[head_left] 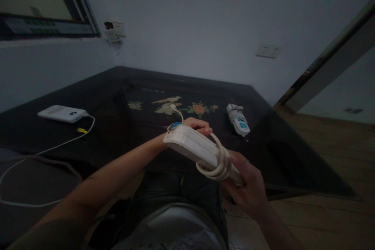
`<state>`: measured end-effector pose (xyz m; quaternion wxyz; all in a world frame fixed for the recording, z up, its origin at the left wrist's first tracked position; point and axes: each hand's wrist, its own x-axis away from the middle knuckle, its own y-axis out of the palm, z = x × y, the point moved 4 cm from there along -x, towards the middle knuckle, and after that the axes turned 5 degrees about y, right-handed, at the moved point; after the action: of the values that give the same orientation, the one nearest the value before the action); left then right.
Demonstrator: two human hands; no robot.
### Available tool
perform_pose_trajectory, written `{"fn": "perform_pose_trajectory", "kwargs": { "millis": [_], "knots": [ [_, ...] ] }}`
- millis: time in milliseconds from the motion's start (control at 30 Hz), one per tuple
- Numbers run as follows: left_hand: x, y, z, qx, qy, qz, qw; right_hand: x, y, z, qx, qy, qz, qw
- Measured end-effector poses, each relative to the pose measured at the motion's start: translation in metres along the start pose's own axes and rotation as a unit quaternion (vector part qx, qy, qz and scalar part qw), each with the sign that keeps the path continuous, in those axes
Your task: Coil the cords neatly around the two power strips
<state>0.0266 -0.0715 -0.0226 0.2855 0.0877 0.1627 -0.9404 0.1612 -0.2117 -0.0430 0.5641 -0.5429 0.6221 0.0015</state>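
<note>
Two hands and a corded power strip above a dark desk, dim light. Nearest the viewer, the right hand [249,187] has its grip closed on the lower end of a white power strip [190,140], held tilted above the desk's near part. Several turns of pale cord [223,164] encircle the strip beside these fingers; one turn bulges slack below the casing. The left hand [197,123], beyond the strip and partly hidden by it, has its grip curled on the cord; the thumb's exact place cannot be told. From here an unwound length leads out to the plug [172,107]. Winding is thus partial: turns lie around one end, while the plug end is free and untucked.

The desk [102,125] is dark and glossy, decorated with a bird [170,100] and flowers [198,108]. At its left lies a white device [62,113] with a thin cable [49,149] bearing a yellow tag [82,130]; at its right, a second strip [238,120] with blue sockets and its own cord wound round it. Farther out, wooden floor [316,136] adjoins the pale wall [187,27], which carries a wall socket [268,50] at right and another cluster [114,31] near the window [38,0].
</note>
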Motion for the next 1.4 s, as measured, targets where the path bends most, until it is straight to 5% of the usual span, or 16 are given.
{"fn": "perform_pose_trajectory", "kwargs": {
  "millis": [333,533,733,967,1133,1300,1400],
  "knots": [
    [-0.002,0.004,0.016,0.047,0.013,0.014,0.999,-0.024,-0.013,-0.017,0.027,-0.037,0.014,0.999],
    [-0.010,-0.005,0.024,-0.112,0.062,0.101,0.987,-0.047,-0.028,-0.020,0.044,-0.056,0.090,0.993],
    [-0.006,-0.008,0.031,-0.285,0.133,0.150,0.937,-0.054,-0.036,-0.015,0.081,-0.039,0.164,0.982],
    [0.023,-0.015,0.025,-0.364,0.037,0.163,0.916,-0.049,-0.064,0.002,0.164,0.034,0.289,0.942],
    [0.041,-0.013,0.035,-0.441,0.026,0.146,0.885,-0.052,-0.066,0.012,0.214,0.015,0.250,0.944],
    [0.047,0.005,0.046,-0.555,-0.036,0.077,0.828,-0.048,-0.057,0.024,0.240,0.023,0.222,0.945],
    [0.047,0.016,0.046,-0.570,-0.045,0.051,0.819,-0.049,-0.052,0.028,0.229,0.043,0.228,0.945]
  ]
}}
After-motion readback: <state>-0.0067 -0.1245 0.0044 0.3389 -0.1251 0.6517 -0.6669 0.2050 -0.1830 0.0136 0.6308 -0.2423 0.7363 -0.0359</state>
